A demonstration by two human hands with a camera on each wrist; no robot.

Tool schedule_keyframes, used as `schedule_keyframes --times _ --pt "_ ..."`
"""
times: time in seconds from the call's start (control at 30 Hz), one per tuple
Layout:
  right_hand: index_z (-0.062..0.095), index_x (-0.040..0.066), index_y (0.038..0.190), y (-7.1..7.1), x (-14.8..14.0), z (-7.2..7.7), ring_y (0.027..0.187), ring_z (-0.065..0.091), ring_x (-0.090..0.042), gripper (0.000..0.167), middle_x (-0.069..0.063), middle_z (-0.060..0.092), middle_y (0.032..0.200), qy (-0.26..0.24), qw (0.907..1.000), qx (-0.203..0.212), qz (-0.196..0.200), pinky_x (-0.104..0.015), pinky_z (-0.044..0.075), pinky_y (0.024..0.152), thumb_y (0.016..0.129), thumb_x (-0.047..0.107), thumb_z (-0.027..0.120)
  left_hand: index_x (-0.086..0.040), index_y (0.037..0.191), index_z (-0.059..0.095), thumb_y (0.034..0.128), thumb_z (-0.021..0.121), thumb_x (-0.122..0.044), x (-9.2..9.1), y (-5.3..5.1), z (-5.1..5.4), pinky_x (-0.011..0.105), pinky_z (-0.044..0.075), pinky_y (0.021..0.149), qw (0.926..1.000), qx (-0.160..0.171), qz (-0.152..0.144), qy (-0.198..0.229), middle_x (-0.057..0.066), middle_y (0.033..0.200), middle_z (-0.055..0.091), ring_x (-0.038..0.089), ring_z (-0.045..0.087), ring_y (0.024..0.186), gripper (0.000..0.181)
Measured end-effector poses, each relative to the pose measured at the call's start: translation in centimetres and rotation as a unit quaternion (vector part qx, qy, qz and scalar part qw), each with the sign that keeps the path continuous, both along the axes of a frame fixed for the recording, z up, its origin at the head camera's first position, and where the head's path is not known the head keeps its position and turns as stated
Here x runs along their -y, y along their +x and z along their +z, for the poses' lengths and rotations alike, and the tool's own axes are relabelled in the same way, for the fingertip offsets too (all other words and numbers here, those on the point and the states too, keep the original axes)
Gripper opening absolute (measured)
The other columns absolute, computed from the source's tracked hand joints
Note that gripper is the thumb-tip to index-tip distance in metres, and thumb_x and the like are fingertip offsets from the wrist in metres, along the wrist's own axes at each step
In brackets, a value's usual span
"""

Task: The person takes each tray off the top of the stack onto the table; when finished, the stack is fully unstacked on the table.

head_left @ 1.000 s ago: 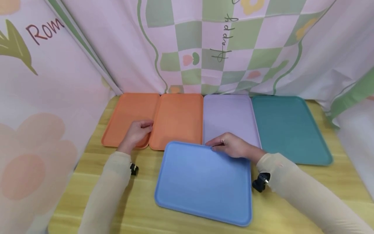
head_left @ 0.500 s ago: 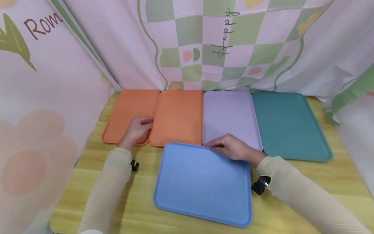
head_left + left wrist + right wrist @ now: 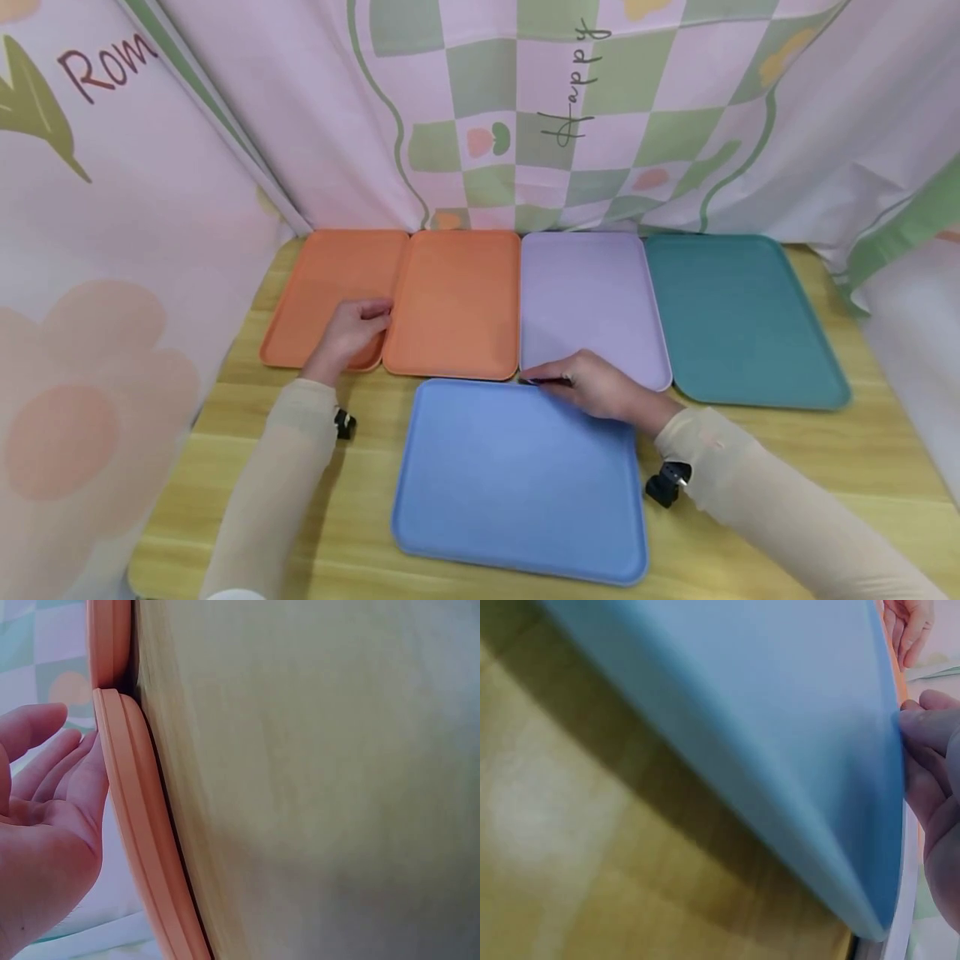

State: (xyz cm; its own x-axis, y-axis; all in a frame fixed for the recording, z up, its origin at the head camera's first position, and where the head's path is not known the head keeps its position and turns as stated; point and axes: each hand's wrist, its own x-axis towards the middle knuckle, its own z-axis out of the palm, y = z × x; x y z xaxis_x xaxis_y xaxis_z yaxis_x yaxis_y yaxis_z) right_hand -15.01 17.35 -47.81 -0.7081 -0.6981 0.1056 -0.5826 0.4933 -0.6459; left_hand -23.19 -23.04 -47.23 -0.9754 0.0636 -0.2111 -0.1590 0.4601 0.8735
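At the middle of the table, my right hand (image 3: pixel 592 386) pinches the far rim of a blue tray (image 3: pixel 525 483), with the thumb on the near side and the index finger beyond. In the right wrist view, the blue tray (image 3: pixel 780 690) shows a shadowed gap under its long edge. My left hand (image 3: pixel 348 332) lies over the left orange tray (image 3: pixel 322 275), fingertips at the seam with the second orange tray (image 3: pixel 453 308). Its thumb and fingers look apart in the left wrist view, beside the orange rim (image 3: pixel 139 817).
A lavender tray (image 3: pixel 585 287) and a teal tray (image 3: pixel 750 325) continue the back row to the right. Patterned curtains (image 3: pixel 487 92) hang behind and at the left. The wooden table (image 3: pixel 352 517) shows around the blue tray.
The far rim of the blue tray has shifted down in the head view, toward the person, and my right hand moved slightly with it. My left hand has stayed in place.
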Motion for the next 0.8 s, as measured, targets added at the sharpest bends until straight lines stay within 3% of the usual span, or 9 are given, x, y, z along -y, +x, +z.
schedule_keyframes --times 0.3,0.8 --pt "0.078 0.009 0.134 0.26 -0.19 -0.38 0.119 0.077 -0.027 0.038 -0.009 0.080 0.129 0.003 0.9996 -0.007 -0.026 -0.042 0.066 0.095 0.097 0.000 0.077 0.007 0.148 0.061 0.1065 0.063 -0.005 0.08 -0.07 -0.01 0.048 0.050 0.120 1.0000 -0.005 0.000 -0.003 0.027 0.150 0.063 0.038 0.058 0.145 0.043" --pt "0.080 0.007 0.129 0.55 -0.15 -0.87 0.109 0.081 -0.025 0.034 -0.009 0.082 0.123 -0.007 0.9984 -0.046 -0.031 -0.038 0.067 0.087 0.096 -0.002 0.077 0.003 0.150 0.061 0.1076 0.063 -0.008 0.19 -0.01 0.03 0.048 0.050 0.120 0.9999 0.008 0.000 -0.007 0.024 0.152 0.062 0.036 0.057 0.146 0.044"
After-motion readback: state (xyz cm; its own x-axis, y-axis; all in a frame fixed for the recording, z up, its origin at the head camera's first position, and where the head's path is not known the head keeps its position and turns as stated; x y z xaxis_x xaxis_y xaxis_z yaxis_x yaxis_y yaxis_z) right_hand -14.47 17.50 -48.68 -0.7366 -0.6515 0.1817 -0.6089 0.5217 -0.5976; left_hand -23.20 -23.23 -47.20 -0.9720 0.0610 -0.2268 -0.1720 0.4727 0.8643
